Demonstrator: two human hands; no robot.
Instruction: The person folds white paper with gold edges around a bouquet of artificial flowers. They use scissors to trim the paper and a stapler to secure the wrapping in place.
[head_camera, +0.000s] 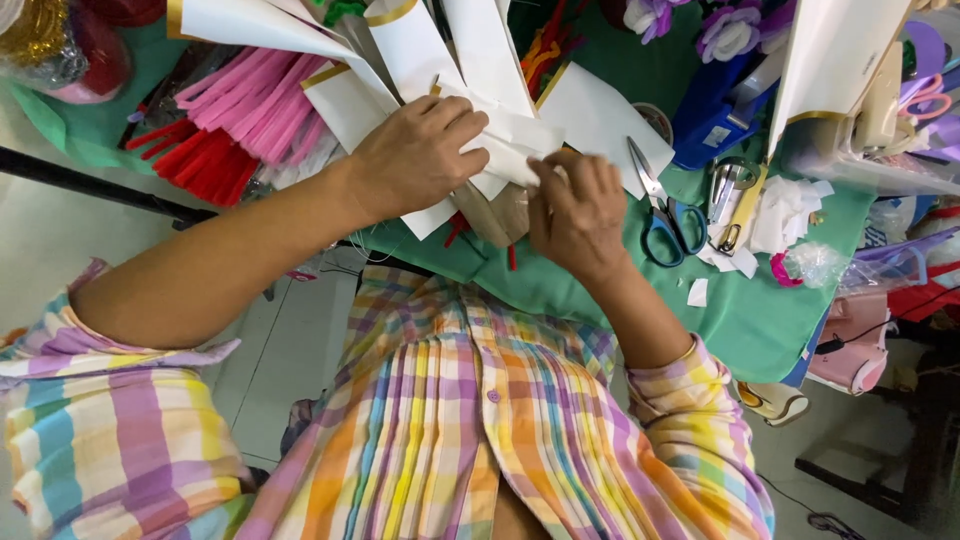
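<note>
While both hands pinch folded white paper (510, 140), left hand (415, 155) grip clamped, right hand (580, 210) likewise, scissors (665, 215) beside.

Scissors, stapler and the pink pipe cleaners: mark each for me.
scissors (672, 232): head view, on the blue handles.
stapler (728, 190): head view, on its metal body.
pink pipe cleaners (255, 105): head view, middle of the bundle.
</note>
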